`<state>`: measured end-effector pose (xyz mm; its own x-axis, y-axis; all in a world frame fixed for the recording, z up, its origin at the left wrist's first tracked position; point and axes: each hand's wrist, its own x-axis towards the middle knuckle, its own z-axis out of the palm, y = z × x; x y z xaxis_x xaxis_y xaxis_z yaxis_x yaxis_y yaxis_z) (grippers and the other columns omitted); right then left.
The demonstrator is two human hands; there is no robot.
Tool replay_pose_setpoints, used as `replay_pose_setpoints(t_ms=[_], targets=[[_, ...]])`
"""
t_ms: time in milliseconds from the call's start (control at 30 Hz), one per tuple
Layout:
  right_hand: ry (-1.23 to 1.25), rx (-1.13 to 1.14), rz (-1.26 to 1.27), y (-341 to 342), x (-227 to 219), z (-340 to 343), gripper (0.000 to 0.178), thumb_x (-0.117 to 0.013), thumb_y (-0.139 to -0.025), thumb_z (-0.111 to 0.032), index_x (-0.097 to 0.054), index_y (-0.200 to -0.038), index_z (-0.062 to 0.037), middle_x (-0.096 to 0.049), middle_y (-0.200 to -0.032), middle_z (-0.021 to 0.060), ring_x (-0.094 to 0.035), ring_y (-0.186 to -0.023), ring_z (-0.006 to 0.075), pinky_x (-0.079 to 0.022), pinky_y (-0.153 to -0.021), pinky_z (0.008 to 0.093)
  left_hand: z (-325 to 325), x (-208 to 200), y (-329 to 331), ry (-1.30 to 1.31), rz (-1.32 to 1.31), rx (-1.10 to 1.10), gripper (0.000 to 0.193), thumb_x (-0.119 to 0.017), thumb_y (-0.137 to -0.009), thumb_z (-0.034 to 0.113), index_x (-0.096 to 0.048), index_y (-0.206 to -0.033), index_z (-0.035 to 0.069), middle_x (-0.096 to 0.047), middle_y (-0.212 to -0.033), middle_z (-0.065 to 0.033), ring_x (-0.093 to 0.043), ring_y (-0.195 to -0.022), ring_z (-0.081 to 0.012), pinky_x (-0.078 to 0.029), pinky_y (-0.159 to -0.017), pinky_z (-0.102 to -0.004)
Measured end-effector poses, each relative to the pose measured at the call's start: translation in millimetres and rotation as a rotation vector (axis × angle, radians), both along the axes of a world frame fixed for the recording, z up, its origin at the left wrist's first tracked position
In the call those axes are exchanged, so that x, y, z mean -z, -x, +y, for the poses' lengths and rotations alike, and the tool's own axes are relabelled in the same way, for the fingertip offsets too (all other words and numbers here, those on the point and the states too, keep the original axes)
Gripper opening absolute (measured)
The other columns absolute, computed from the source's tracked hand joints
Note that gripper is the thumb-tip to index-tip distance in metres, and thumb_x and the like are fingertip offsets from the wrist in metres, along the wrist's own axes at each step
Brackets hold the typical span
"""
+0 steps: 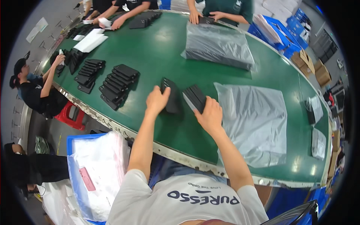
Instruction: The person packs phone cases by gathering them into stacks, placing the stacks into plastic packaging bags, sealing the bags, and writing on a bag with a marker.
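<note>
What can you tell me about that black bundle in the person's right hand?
The black bundle is a block of several flat, narrow-edged pieces packed side by side, with dark lines between them. It looks matte, perhaps plastic; a paler grey face shows along its left side. It slants, far end to the left, in the right hand, over the green table. I can't tell whether it touches the tabletop.

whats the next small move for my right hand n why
Probably ease the black stack in your right hand toward the black bundle at your left hand: the two are close, with only green table between them.
</note>
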<state>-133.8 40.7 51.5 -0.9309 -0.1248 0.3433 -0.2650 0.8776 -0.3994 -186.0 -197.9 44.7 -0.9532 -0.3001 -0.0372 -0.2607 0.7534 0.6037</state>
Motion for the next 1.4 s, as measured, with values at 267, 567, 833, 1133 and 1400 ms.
replay_pose_setpoints(t_ms=[267, 567, 833, 1133, 1400], targets=[[0.272, -0.182, -0.429, -14.6, -9.1, 1.6, 0.100, -0.080, -0.071, -0.053, -0.039, -0.139, 0.0081, -0.052, -0.131, 0.0274, -0.053, -0.123, 0.0388, -0.044, -0.102, 0.0435, 70.2, -18.1, -59.9, -0.631, -0.181, 0.140, 0.076, -0.039, -0.098, 0.059, -0.037, -0.144, -0.002, -0.066, -0.104, -0.0246, -0.068, -0.087, -0.0359, -0.052, -0.087, -0.0446], [0.676, -0.132, -0.193, -63.1, -0.8, 21.4, 0.086, -0.083, -0.073, -0.017, -0.032, -0.142, -0.0021, -0.050, -0.133, 0.0209, -0.055, -0.122, 0.0354, -0.048, -0.099, 0.0412, 74.1, -12.8, -104.0, -0.630, 0.176, 0.468, 0.082, -0.070, -0.089, 0.031, -0.023, -0.151, 0.005, -0.041, -0.144, -0.0224, -0.047, -0.130, -0.0381, -0.042, -0.105, -0.0446], [0.349, -0.083, -0.215, -69.7, -11.3, 13.0, 0.075, -0.073, -0.083, -0.046, -0.044, -0.133, 0.0020, -0.056, -0.122, 0.0195, -0.062, -0.106, 0.0376, -0.053, -0.084, 0.0447, 69.7, -33.8, -99.7, -0.129, 0.033, 0.409, 0.063, -0.056, -0.093, 0.050, -0.047, -0.130, 0.000, -0.068, -0.101, -0.0260, -0.064, -0.099, -0.0463, -0.049, -0.088, -0.0477], [0.454, 0.067, -0.388, -72.6, 33.5, -3.5, 0.079, -0.057, -0.090, -0.056, -0.043, -0.139, 0.0048, -0.053, -0.126, 0.0237, -0.057, -0.115, 0.0393, -0.048, -0.095, 0.0437, 67.9, 24.9, -87.1, -0.508, -0.130, 0.318, 0.071, -0.043, -0.100, 0.051, -0.036, -0.143, -0.005, -0.056, -0.132, -0.0288, -0.053, -0.125, -0.0409, -0.040, -0.105, -0.0409], [0.480, 0.057, -0.266, -83.4, 16.4, -7.3, 0.076, -0.058, -0.091, -0.049, -0.040, -0.142, 0.0048, -0.052, -0.124, 0.0230, -0.055, -0.114, 0.0397, -0.048, -0.093, 0.0441, 76.9, 5.3, -116.0, -0.338, 0.181, 0.339, 0.063, -0.045, -0.102, 0.041, -0.033, -0.148, -0.001, -0.053, -0.133, -0.0297, -0.054, -0.121, -0.0424, -0.043, -0.101, -0.0446]])
